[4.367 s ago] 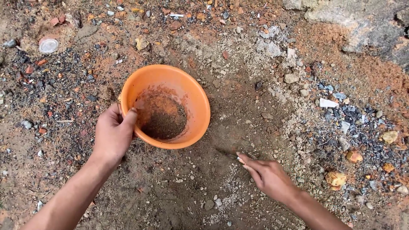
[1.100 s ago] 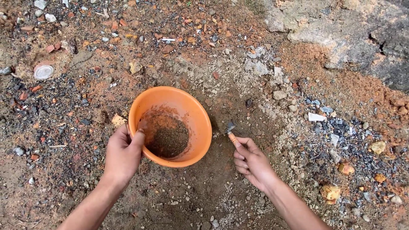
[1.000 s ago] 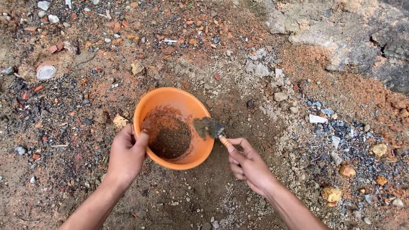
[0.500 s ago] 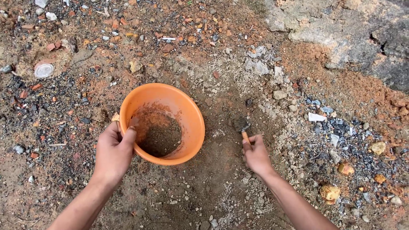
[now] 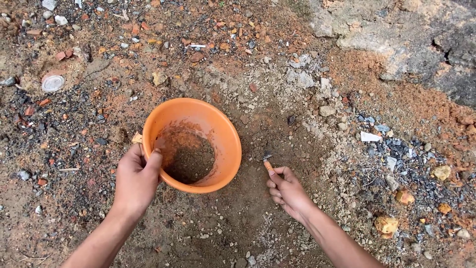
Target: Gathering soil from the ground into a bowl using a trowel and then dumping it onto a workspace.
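Orange plastic, one bowl [image 5: 198, 129] with dark soil inside, sits on the dirt ground [image 5: 307, 124]. My left hand [image 5: 135, 179] clamps its near rim, thumb inside. Just beside it, my right hand [image 5: 287, 191] is closed around one small trowel [image 5: 267, 161], blade in the soil.

My right hand [image 5: 286, 191] has drawn back toward me since half a second ago, and the small trowel [image 5: 267, 163] now digs its blade into the dirt closer to the orange bowl [image 5: 218, 129]. A second ago that blade hung loaded over the bowl's rim; now it sits low in the ground.
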